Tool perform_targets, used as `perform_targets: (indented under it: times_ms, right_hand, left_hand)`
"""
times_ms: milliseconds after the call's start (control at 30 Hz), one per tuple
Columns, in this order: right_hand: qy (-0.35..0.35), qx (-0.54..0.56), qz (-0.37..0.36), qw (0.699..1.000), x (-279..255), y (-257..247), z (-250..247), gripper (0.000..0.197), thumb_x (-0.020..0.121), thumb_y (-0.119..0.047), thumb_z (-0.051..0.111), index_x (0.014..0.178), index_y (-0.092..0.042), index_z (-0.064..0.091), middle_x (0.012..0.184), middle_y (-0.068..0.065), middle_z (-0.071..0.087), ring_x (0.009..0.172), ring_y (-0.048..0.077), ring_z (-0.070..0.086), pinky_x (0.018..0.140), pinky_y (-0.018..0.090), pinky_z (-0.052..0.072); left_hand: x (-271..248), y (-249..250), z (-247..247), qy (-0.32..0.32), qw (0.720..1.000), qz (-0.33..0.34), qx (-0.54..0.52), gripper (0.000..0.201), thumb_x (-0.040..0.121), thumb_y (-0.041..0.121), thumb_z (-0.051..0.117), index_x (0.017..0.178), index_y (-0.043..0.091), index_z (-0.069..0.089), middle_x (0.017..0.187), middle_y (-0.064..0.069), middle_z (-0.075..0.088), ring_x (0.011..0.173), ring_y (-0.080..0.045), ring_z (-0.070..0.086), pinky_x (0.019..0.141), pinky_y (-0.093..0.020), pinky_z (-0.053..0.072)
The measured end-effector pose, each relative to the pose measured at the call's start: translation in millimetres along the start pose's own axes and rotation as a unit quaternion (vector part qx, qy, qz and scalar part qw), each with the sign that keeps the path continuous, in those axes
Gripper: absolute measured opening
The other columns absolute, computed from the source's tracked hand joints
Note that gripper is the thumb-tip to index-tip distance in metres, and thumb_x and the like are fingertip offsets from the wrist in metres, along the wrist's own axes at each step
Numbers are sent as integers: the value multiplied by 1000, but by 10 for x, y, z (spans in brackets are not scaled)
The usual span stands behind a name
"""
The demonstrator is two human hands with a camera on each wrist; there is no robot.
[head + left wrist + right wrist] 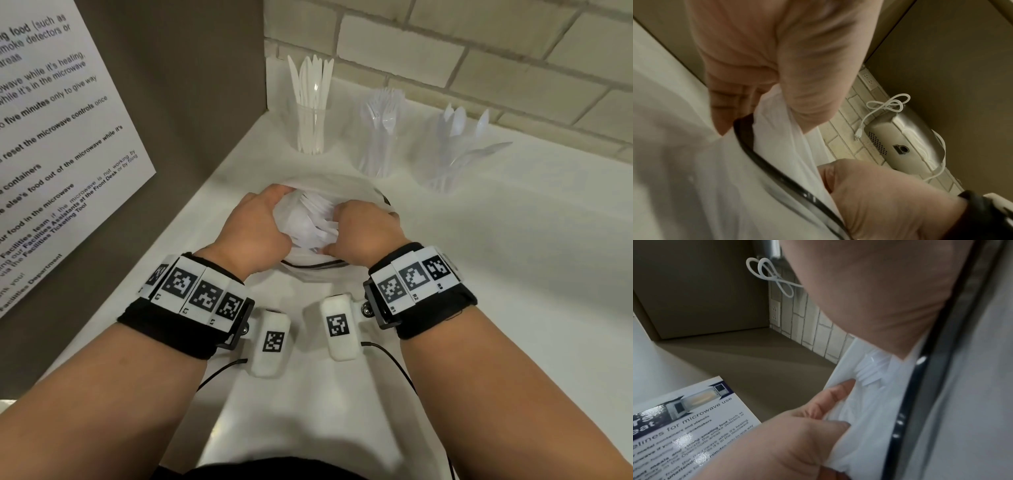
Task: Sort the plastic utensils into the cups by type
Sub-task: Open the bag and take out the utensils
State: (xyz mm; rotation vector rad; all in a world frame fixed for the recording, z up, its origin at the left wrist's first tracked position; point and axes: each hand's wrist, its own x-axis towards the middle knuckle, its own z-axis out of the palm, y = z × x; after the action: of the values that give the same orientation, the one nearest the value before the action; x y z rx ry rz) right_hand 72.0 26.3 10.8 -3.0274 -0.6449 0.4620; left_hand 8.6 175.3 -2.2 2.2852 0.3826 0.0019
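Note:
Both hands hold a bundle of white plastic utensils [313,222] over a clear round container with a dark rim [386,200]. My left hand [270,219] grips the bundle's left side and my right hand [347,224] grips its right side, fingers curled. The left wrist view shows the left hand [777,73] pinching the white bundle [777,138]. In the right wrist view the utensil handle ends [871,371] show between the two hands. Three clear cups stand behind: knives [310,113], forks [380,137], spoons [455,150].
A brown panel with a printed microwave notice [58,144] walls off the left. A pale brick-tile wall [479,51] runs behind the cups. The white counter [513,257] stretches right. A steel appliance [906,142] with a looped white cord hangs higher up.

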Motion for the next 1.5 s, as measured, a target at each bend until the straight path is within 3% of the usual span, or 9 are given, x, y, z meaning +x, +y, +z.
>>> perform_targets:
  times_ms: [233, 400, 567, 700, 767, 967, 1233, 1400, 1500]
  right_hand:
    - [-19, 10, -48, 999, -67, -51, -74, 51, 89, -40, 58, 135, -26, 42, 126, -2, 56, 118, 25, 52, 103, 45, 34]
    - [-4, -3, -27, 1000, -76, -110, 10, 44, 86, -38, 60, 125, -20, 49, 114, -2, 60, 110, 23, 56, 102, 48, 31]
    - [-38, 52, -57, 996, -105, -55, -59, 30, 87, -21, 59, 114, -12, 52, 96, -1, 47, 103, 25, 55, 90, 37, 41]
    - [-36, 83, -82, 993, -141, -4, -118, 38, 89, -20, 58, 124, -9, 50, 111, 5, 55, 107, 26, 54, 93, 38, 46]
    - [-27, 125, -93, 987, -155, 20, -131, 41, 89, -20, 58, 127, -9, 49, 118, 7, 57, 106, 25, 54, 89, 33, 44]
    - [-27, 136, -102, 985, -145, 30, -94, 32, 85, -23, 65, 114, -11, 57, 103, 2, 55, 89, 19, 52, 74, 24, 37]
    - [-30, 132, -90, 987, -133, 51, -153, 23, 86, -35, 64, 91, -13, 56, 86, -1, 53, 80, 17, 51, 70, 24, 36]
    - [-5, 130, -113, 985, -106, 6, -63, 18, 85, -26, 65, 93, -15, 53, 88, -2, 52, 84, 18, 53, 72, 25, 37]
    - [-1, 142, -112, 984, -119, 25, -104, 18, 87, -27, 63, 97, -14, 54, 87, -4, 51, 85, 17, 53, 73, 22, 35]
  left_hand:
    - [11, 63, -67, 36, 999, -7, 27, 65, 82, -4, 43, 138, 29, 42, 109, -4, 56, 87, -19, 48, 73, -22, 37]
    - [-18, 70, -9, 27, 1000, -12, 5, 68, 81, -5, 42, 137, 34, 42, 107, 4, 53, 89, -17, 51, 72, -20, 38]
    - [10, 16, -104, 18, 999, -20, 46, 61, 82, -2, 46, 135, 26, 42, 103, -2, 56, 85, -22, 52, 68, -26, 39]
    - [16, 22, -85, 22, 998, -7, 57, 62, 81, -2, 46, 135, 27, 40, 109, -9, 53, 88, -25, 52, 69, -27, 39]
    - [30, 25, -87, 27, 997, -3, 70, 63, 81, -3, 45, 135, 28, 40, 107, -7, 48, 86, -23, 49, 70, -27, 37]
    - [70, -8, -98, 23, 998, 3, 52, 53, 86, 5, 46, 136, 25, 45, 121, -8, 56, 93, -23, 54, 75, -26, 39]
    - [40, -14, -134, 119, 992, -20, 24, 56, 84, -7, 42, 126, 25, 58, 127, -3, 61, 85, -13, 51, 70, -14, 37]
    - [31, 36, -128, 64, 996, 53, -1, 52, 83, -6, 43, 123, 23, 58, 108, -2, 66, 87, -17, 57, 74, -21, 41]
    - [40, 13, -159, 84, 996, 38, 22, 54, 83, -5, 43, 128, 23, 55, 118, -3, 64, 99, -20, 58, 77, -20, 38]
